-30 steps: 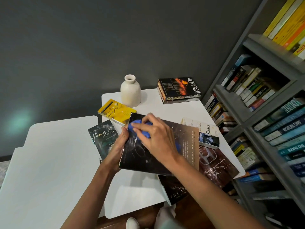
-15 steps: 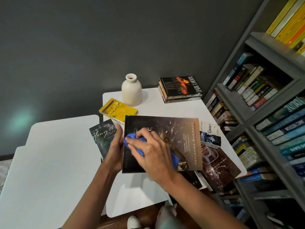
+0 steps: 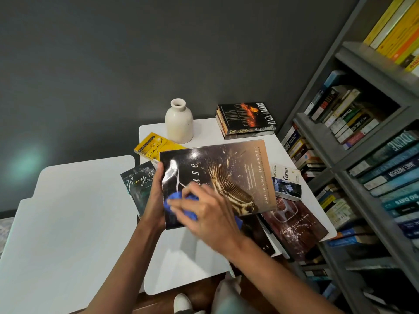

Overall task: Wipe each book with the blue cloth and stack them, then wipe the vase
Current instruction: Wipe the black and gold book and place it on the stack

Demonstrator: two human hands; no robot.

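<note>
Our left hand (image 3: 156,196) grips the book (image 3: 229,173) by its edge; our blurred right hand (image 3: 209,215) clutches the cloth (image 3: 175,198), mostly hidden beneath it, against the cover.

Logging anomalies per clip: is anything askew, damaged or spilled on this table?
Nothing looks spilled or damaged. The Contact paperback lies askew, partly on the reddish book, which seems to overhang the table edge. The vase stands upright.
</note>
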